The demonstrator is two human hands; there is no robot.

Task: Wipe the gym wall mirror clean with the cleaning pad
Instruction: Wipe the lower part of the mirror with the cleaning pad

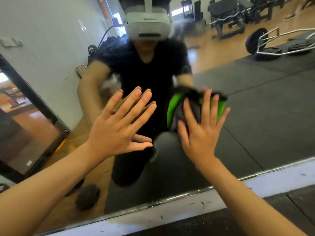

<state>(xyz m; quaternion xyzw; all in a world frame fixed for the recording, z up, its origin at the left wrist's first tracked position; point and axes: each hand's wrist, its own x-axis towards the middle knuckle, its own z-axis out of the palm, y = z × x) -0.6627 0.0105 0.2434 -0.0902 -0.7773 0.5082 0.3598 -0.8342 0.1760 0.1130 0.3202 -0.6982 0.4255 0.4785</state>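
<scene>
In the head view no brand or label is showing clearly enough to read; the right hand is pressing a green and black cleaning pad flat against the wall mirror with straight, spread fingers, while the left hand is lying against the glass just beside it with fingers straight and spread, holding nothing. The mirror is reflecting the person in a black shirt and a white headset, weight benches and a metal bar frame on dark floor mats, and a scuffed white strip is running under the mirror's lower edge.
</scene>
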